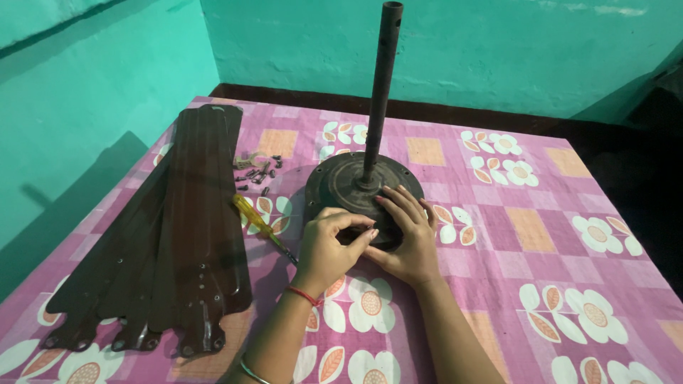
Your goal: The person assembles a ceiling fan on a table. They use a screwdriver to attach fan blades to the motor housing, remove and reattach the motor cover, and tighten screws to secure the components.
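Turquoise walls close off the far side, and below them a bed-like surface spreads out under a pink and purple checked cloth with white flower prints (541, 235). One view only, from the head, looking down.

Middle of the cloth, slightly toward the far edge: a dark round metal ceiling-fan motor housing (356, 186) lies flat on its back, so its long dark downrod (382, 85) stands straight up and the body cannot roll. Both hands work at its near rim. The left hand (329, 245) is curled, fingertips pinched together right at the housing's edge; it seems to grip something small there, perhaps a screw, but the fingers hide it and I cannot tell for sure. The right hand (405, 238) lies spread and flat on the housing's near side, pressing down, steadying the disc rather than grasping it. The two hands touch each other at the rim.

Toward the left edge, a stack of long dark brown fan blades (171, 235) lies lengthwise, bracket ends pointing at the near-left corner, kept clear of the motor. Between blades and housing, a scatter of small dark screws (257, 173) sits in a loose cluster, well within reach. Just beside the left hand, a yellow-handled screwdriver (257, 222) lies on the cloth, tip pointing toward the wrist, not held.
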